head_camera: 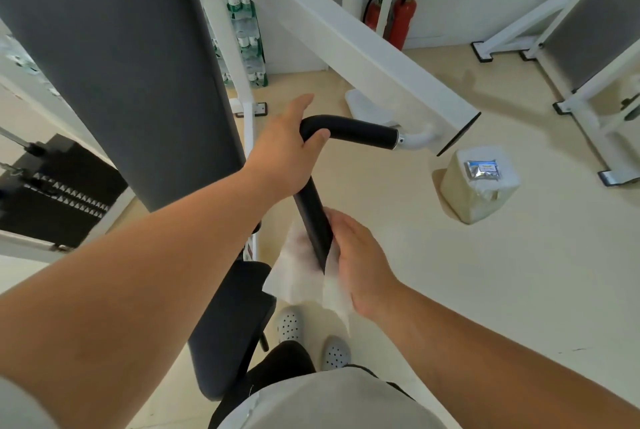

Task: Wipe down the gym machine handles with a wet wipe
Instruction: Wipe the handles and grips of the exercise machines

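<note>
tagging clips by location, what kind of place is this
Likely a gym: a weight stack, a grey pad beside a black handle, and another white machine frame nearby.

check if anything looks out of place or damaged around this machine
Nothing looks spilled or damaged. The left hand grips the bend of the black handle while the right hand wraps the wipe round its lower end. The only stray item is the wipe pack, sitting on a beige block on the floor to the right.

Fingers of the right hand (360, 264) hidden behind the wipe (294, 278), handle (313, 217) end covered, packet (482, 170) words too small, maybe wipes
</note>
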